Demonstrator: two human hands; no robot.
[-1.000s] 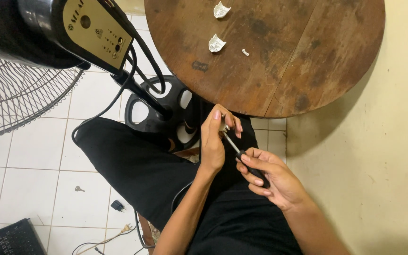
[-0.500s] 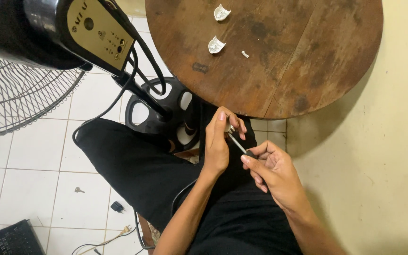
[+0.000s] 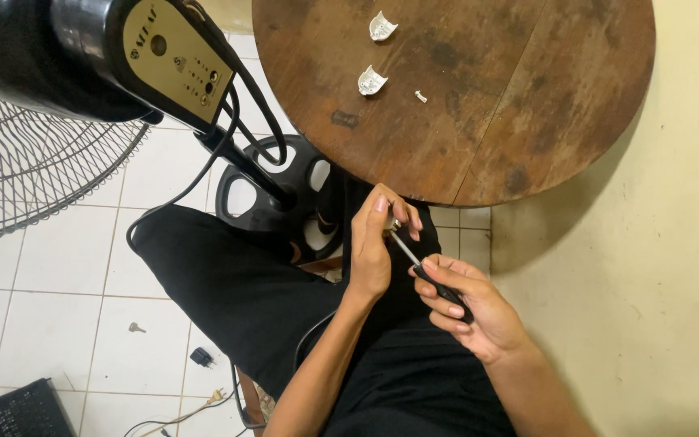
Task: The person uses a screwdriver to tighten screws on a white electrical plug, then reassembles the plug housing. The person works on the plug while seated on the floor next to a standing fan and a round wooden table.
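White floor tiles lie below; left hand [image 3: 372, 243] pinches a small part [image 3: 391, 226] near the round bench's [image 3: 527, 113] near edge; right hand [image 3: 467, 303] grips a screwdriver [image 3: 426, 271], tip in the part; seemingly a screw-turning step, needing steady alignment.

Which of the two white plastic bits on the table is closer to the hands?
The lower white piece, toward the table's middle. The other white piece lies at the table's far edge, farther from the left hand.
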